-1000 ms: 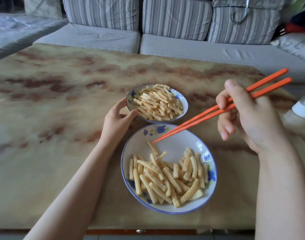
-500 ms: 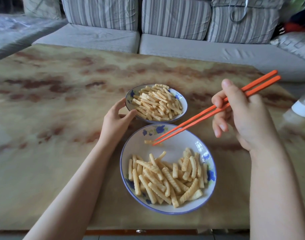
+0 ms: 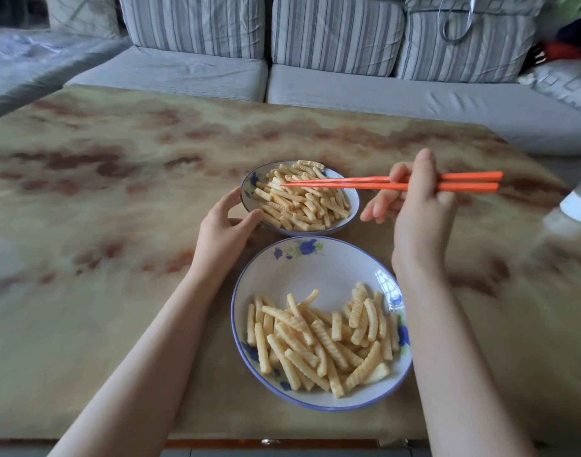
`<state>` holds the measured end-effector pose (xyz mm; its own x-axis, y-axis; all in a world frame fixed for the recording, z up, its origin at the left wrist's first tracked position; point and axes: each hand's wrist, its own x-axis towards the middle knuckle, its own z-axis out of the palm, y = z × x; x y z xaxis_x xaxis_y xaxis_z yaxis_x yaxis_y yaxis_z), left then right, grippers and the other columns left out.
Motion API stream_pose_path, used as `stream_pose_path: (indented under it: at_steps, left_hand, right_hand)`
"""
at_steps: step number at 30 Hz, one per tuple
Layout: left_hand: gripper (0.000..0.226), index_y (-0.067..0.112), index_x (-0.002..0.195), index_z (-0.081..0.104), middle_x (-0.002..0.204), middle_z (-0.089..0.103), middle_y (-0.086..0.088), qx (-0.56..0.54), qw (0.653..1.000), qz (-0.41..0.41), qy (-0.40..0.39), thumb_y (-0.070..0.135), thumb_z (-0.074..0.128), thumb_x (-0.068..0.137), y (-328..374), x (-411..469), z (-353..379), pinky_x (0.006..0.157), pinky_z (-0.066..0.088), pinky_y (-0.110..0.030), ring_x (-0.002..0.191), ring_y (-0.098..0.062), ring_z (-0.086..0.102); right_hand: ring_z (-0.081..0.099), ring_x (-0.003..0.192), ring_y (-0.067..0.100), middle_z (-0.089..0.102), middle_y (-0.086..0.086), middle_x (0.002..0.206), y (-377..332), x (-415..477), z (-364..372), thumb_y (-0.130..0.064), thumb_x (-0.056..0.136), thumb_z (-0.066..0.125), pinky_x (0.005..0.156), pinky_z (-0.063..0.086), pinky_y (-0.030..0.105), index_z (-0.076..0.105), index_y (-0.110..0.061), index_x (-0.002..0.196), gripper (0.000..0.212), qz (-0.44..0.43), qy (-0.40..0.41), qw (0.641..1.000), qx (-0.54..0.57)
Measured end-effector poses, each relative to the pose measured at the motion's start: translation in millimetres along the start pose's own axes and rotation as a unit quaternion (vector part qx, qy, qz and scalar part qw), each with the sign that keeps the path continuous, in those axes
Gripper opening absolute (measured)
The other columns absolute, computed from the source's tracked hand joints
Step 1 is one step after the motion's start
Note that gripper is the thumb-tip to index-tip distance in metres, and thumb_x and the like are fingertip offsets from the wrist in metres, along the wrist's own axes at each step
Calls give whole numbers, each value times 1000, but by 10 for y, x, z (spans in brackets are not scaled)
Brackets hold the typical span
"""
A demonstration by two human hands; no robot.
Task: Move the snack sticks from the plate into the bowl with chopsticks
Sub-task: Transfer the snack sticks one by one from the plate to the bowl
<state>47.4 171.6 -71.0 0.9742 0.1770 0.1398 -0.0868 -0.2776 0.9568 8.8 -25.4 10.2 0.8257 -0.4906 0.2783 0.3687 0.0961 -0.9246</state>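
Orange chopsticks (image 3: 348, 183) lie almost level across the upper middle of the head view. Their tips are nearly pressed together over the left part of a small blue-flowered bowl (image 3: 352, 206), which is heaped with pale, ridged sticks. Whether a stick is pinched between the tips cannot be told, because they blend into the pile. Below the bowl, in the lower middle of the frame, a wider plate (image 3: 315, 268) of the same pattern carries the snack sticks (image 3: 322, 341) left to move, bunched in its lower half with its upper half bare. Both dishes stand on a marbled tan-and-rust bench (image 3: 101, 192), and a striped grey sofa (image 3: 332, 44) fills the top of the frame. Two risks seem likely: the bowl looks piled to its rim, so a stick let go there could roll over the edge onto the bench, and a slackened pinch mid-carry would drop one between the dishes. The right hand (image 3: 421, 206) comes in from the lower right with its wrist above the plate. Its grip is curled round the chopsticks near their thick ends, thumb pointing up and lower fingers loosely extended. The left hand (image 3: 226, 225) reaches from the lower left, its grip a curved thumb and fingers cupping the bowl's left rim.
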Motion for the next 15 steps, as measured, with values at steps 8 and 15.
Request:
stream_pose_path:
  at_steps: [8,15]
  left_hand:
    - [46,23,135,57,101,69,19,-1,1000,2,2,20,66,91,-9,8,7,59,46,-5,76,3,68]
    - [47,22,138,55,86,59,31,1,1000,2,2,18,66,91,-4,1,13,57,43,-2,65,15,62]
  right_hand:
    - [60,43,26,55,18,49,182,47,79,-30,103,37,42,39,22,52,-13,71,40,-49,-77,995,-50]
    - [57,38,21,53,4,40,55,76,-57,-31,103,35,41,34,24,51,-12,69,42,-44,-73,995,-50]
